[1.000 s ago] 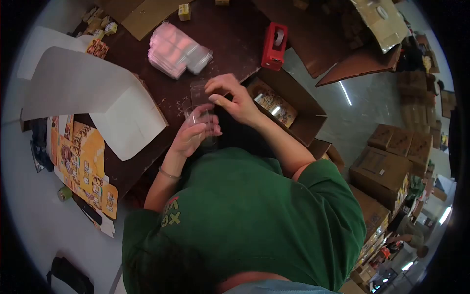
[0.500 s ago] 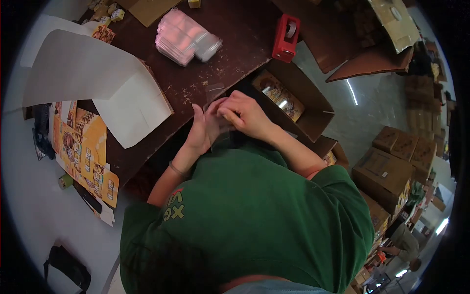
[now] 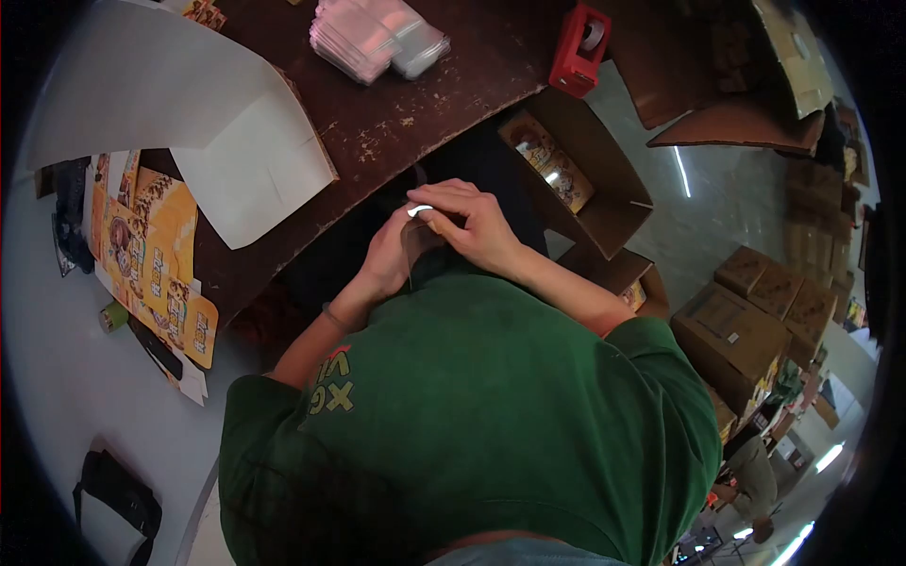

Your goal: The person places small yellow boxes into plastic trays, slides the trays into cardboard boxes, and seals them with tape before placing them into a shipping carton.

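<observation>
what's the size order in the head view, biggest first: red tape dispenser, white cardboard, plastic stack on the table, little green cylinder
1. White cardboard
2. Plastic stack
3. Red tape dispenser
4. Green cylinder

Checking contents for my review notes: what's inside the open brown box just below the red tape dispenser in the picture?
The open brown box holds orange-and-brown printed packaging with a bright glare spot. Whatever lies beneath it is covered and can't be seen.
</observation>
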Available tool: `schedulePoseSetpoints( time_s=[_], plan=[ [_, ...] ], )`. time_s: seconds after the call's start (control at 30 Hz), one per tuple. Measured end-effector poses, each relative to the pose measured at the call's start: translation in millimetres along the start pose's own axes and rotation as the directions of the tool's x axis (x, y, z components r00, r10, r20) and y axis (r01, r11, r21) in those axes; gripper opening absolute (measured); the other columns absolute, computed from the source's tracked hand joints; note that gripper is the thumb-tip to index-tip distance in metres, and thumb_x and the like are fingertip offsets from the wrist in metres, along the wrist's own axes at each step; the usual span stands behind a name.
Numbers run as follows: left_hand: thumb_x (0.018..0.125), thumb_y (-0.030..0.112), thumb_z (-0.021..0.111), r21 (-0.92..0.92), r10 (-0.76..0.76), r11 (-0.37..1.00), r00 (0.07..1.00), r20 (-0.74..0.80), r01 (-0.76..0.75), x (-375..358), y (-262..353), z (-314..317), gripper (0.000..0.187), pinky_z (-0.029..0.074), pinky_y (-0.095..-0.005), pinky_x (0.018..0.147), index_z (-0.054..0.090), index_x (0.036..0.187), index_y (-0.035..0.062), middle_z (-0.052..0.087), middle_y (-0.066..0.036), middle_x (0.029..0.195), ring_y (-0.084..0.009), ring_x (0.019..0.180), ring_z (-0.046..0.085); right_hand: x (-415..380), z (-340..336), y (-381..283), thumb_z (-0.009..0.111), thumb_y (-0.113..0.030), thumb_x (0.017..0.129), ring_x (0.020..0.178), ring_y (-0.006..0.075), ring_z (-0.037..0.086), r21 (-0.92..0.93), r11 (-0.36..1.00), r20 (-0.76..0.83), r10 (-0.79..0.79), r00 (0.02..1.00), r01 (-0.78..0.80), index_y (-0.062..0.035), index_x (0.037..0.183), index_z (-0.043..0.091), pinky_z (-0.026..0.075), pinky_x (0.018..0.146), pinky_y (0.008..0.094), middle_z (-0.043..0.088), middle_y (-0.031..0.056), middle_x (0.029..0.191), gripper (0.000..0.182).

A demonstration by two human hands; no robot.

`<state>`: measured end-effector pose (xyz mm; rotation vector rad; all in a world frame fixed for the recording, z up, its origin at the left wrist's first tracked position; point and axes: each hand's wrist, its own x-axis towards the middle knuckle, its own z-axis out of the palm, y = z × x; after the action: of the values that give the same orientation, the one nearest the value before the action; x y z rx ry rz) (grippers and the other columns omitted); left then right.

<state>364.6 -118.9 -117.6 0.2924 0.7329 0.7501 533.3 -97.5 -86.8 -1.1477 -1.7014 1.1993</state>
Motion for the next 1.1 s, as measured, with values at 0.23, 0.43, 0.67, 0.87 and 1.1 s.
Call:
schedulePoseSetpoints(
  time_s=[0.23, 0.43, 0.67, 0.87, 1.1],
  plan=[
    [0.088, 0.042, 0.072, 0.318, 0.093, 0.93, 0.954, 0.285, -0.186, -1.6, -7.7, -20.6, 0.087, 0.035, -0.038, 0.11, 0.022, 0.148, 0.0034, 0.04, -0.01, 0.141, -0.0204, 0.129, 0.044, -4.5, -11.5, 1.0, 0.064, -0.018, 0.091, 0.104, 0.0237, 0.064, -0.031, 0.999, 0.076, -0.004, 0.997, 0.007, -0.0075, 0.109, 0.072, 0.043, 0.095, 0.036, 0.072, 0.0063, 0.108, 0.022],
    [0.083, 0.041, 0.077, 0.276, 0.178, 0.932, 0.961, 0.21, -0.233, 4.9, -12.5, -15.5, 0.094, 0.033, -0.0353, 0.111, 0.021, 0.149, 0.0037, 0.039, -0.01, 0.142, -0.0199, 0.132, 0.041, -13.5, -17.3, 0.6, 0.062, -0.014, 0.091, 0.116, 0.0264, 0.058, -0.08, 0.991, 0.133, -0.094, 0.987, 0.105, -0.009, 0.119, 0.067, 0.039, 0.102, 0.0388, 0.066, 0.0067, 0.12, 0.029],
    [0.079, 0.05, 0.077, 0.213, 0.268, 0.927, 0.943, 0.198, -0.308, 14.7, 11.8, 5.3, 0.106, 0.042, -0.0378, 0.105, 0.013, 0.154, 0.0103, 0.048, -0.011, 0.134, -0.0221, 0.123, 0.05, 1.7, -19.7, -3.0, 0.068, -0.014, 0.087, 0.118, 0.0328, 0.055, -0.004, 0.996, -0.079, -0.093, 0.993, 0.093, -0.0107, 0.13, 0.058, 0.04, 0.103, 0.0403, 0.054, 0.0139, 0.134, 0.045],
    [0.076, 0.06, 0.074, 0.149, 0.344, 0.914, 0.916, 0.206, -0.376, 38.9, 31.1, 34.6, 0.113, 0.044, -0.0402, 0.103, 0.007, 0.155, 0.0128, 0.047, -0.013, 0.137, -0.0229, 0.123, 0.05, 19.4, -32.5, -13.6, 0.068, -0.01, 0.085, 0.116, 0.0251, 0.057, 0.3, 0.953, -0.103, 0.075, 0.992, -0.041, -0.0104, 0.125, 0.062, 0.046, 0.095, 0.0343, 0.056, 0.0126, 0.132, 0.04],
    [0.103, 0.026, 0.051, 0.548, 0.394, 0.741, 0.912, 0.112, -0.388, 67.7, 53.8, 28.2, 0.049, 0.048, -0.0308, 0.093, 0.037, 0.146, 0.0064, 0.054, -0.011, 0.128, -0.0161, 0.111, 0.058, 43.4, -47.1, -14.8, 0.077, -0.002, 0.07, 0.113, 0.0323, 0.054, -0.349, 0.869, -0.003, -0.374, 0.927, 0.35, -0.0074, 0.141, 0.044, 0.043, 0.099, 0.0414, 0.057, 0.0116, 0.125, 0.079]
  ],
)
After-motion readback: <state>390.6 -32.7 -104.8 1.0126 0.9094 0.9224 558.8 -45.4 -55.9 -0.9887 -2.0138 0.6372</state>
